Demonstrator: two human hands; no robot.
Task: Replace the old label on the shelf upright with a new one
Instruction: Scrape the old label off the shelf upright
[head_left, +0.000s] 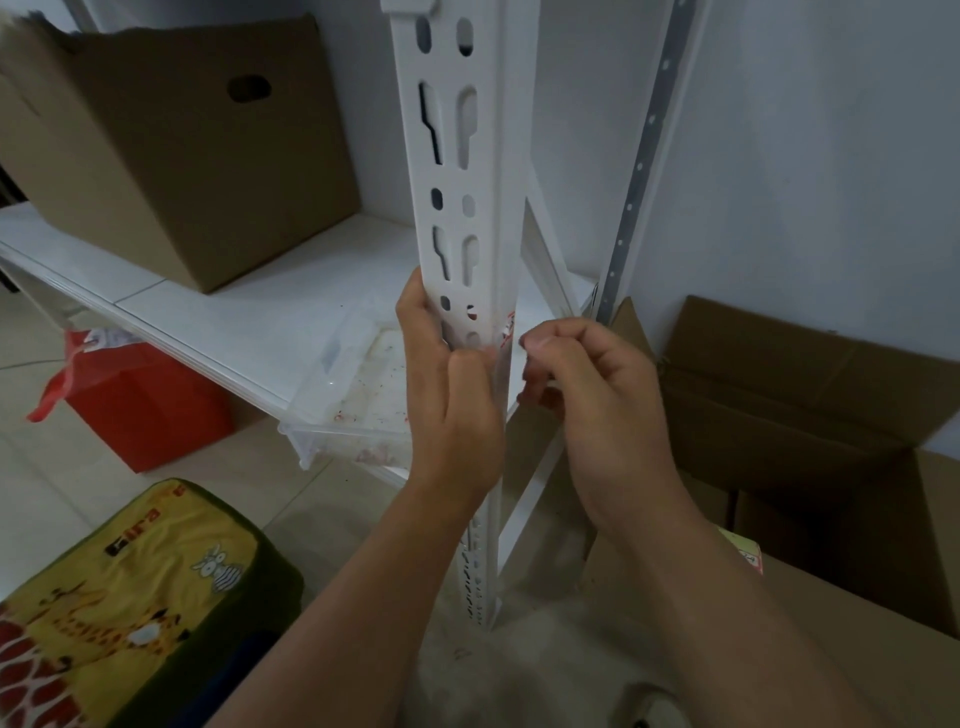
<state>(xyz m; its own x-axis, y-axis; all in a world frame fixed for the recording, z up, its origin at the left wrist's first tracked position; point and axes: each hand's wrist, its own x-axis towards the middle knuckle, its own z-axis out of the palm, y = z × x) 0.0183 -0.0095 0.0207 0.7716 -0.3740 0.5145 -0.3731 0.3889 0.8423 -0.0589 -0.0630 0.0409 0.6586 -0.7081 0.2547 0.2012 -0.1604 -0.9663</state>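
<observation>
A white slotted shelf upright (460, 208) runs down the middle of the view. A label with red print (508, 328) sticks to its right-hand face at hand height. My left hand (452, 395) wraps the upright from the left, just below and beside the label. My right hand (587, 384) hovers at the upright's right edge with thumb and fingers pinched together close to the label. Whether the fingers actually hold the label's edge is hidden by the hand.
A white shelf board (218, 312) carries a brown cardboard box (171, 150) and a clear plastic tray (358, 384). An open cardboard box (810, 426) stands at right. A red bag (140, 400) and a yellow giraffe cushion (130, 597) lie on the floor at left.
</observation>
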